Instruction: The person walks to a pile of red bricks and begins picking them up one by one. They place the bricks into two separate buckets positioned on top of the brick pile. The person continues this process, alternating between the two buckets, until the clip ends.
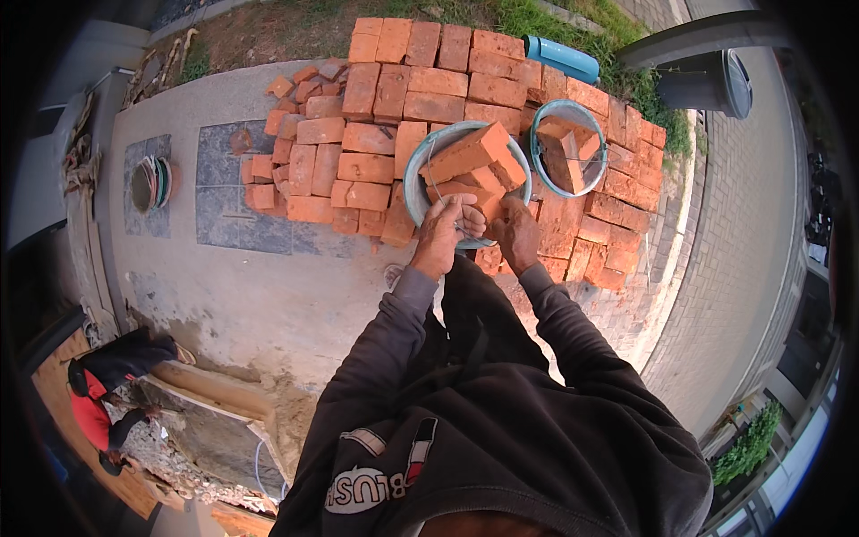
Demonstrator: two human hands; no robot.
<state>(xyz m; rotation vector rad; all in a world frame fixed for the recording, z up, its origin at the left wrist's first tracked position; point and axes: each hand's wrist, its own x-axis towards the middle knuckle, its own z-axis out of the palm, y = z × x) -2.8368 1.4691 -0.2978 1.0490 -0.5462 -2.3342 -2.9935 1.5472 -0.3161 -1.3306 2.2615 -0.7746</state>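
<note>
Several red clay bricks [470, 154] lie in a teal bucket [415, 151] that stands at the pile of bricks in front of me. My left hand [439, 231] is over the near left part of the bucket's rim, its fingers curled at the thin wire handle [431, 171]; whether they grip it cannot be told. At the near right of the rim, my right hand [515, 231] has its fingertips against or beside a brick, partly hidden. To the right, a smaller teal bucket [535, 151] with bricks in it rests on the pile.
Stacked bricks [368, 168] spread to both sides, with broken pieces at the left end. Nested buckets [151, 184] stand on the concrete farther left. A blue cylindrical container [562, 59] lies behind the pile. A co-worker [90, 409] bends over a mortar trough [208, 429] at the lower left.
</note>
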